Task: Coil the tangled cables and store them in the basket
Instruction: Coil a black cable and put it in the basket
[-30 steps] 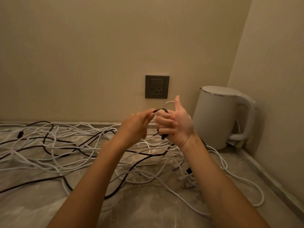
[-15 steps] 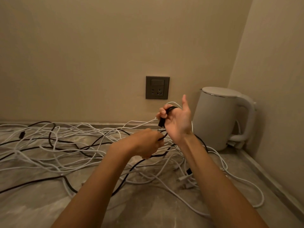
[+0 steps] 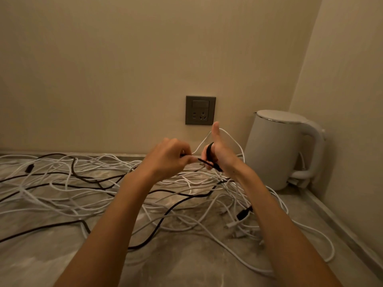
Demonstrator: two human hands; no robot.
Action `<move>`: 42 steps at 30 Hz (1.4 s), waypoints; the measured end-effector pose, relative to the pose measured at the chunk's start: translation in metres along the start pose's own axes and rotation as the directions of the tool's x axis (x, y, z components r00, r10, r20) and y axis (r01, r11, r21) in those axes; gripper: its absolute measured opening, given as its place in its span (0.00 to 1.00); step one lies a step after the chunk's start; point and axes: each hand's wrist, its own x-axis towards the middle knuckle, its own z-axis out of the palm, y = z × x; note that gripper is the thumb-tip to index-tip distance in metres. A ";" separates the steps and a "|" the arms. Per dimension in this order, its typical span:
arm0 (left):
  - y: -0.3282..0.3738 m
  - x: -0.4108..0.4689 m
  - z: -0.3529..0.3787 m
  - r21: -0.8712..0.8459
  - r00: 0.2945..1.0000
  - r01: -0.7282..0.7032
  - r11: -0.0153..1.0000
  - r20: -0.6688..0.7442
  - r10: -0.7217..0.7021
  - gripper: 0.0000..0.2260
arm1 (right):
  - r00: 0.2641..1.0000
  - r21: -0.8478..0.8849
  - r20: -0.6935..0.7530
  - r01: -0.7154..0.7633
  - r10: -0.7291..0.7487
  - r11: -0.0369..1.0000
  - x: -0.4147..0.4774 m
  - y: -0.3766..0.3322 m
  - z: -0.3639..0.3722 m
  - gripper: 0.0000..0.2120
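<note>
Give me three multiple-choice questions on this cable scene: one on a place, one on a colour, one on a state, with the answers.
1. Where does the white electric kettle stand?
A) left of the grey wall socket
B) in the corner, right of the socket
C) on top of the cable pile

2. What colour is the thin cable looped round the right hand's fingers?
A) black
B) white
C) red

3. What is the left hand doing?
A) hanging open, holding nothing
B) gripping the kettle's handle
C) pinching the cable

Answers: B, the kettle sits by the side wall; A, the loop is dark against the fingers; C, its fingertips close on the strand running to the right hand.
</note>
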 end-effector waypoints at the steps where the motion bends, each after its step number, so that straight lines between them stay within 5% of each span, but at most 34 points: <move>1: 0.000 0.000 -0.001 -0.012 0.999 -0.016 1.000 -0.039 0.015 0.07 | 0.999 -0.030 0.045 -0.017 0.018 0.999 -0.002 -0.002 -0.001 0.42; 6: 0.002 0.000 -0.003 0.015 0.966 -0.074 0.997 -0.246 0.076 0.10 | 0.932 0.017 0.358 -0.073 0.062 0.997 -0.010 -0.006 -0.008 0.43; 12: 0.000 0.001 0.002 -0.020 0.955 -0.040 0.999 -0.294 0.032 0.13 | 0.789 0.412 0.600 -0.164 -0.131 0.896 -0.015 -0.009 -0.005 0.40; 20: 0.000 0.003 0.024 -0.043 0.997 0.079 0.996 -0.014 -0.080 0.10 | 0.819 0.811 0.444 -0.194 -0.363 0.552 -0.008 -0.005 0.004 0.41; 25: 0.012 -0.001 0.036 0.106 0.968 0.087 0.991 0.227 -0.109 0.11 | 0.941 0.973 0.143 -0.077 -0.308 0.217 -0.011 -0.008 -0.001 0.36; 28: 0.025 0.000 0.043 0.185 0.954 0.006 0.983 0.295 -0.061 0.13 | 0.967 0.990 -0.005 0.041 -0.253 0.137 -0.010 -0.010 -0.005 0.35; 30: 0.031 0.000 0.043 0.200 0.942 -0.017 0.980 0.331 -0.052 0.13 | 0.976 0.973 -0.096 0.133 -0.194 0.186 -0.008 -0.011 -0.005 0.32; 33: 0.036 -0.001 0.040 0.225 0.928 -0.033 0.974 0.370 -0.054 0.12 | 0.967 0.876 -0.219 0.254 -0.132 0.411 -0.008 -0.009 -0.003 0.30; 37: 0.037 -0.003 0.031 0.232 0.928 -0.045 0.972 0.369 -0.045 0.11 | 0.961 0.662 -0.238 0.265 -0.138 0.701 -0.004 -0.005 0.004 0.33; 42: 0.026 -0.003 0.012 0.159 0.958 -0.038 0.987 0.286 -0.009 0.12 | 0.971 0.405 -0.177 0.219 -0.158 0.888 -0.005 -0.007 0.008 0.37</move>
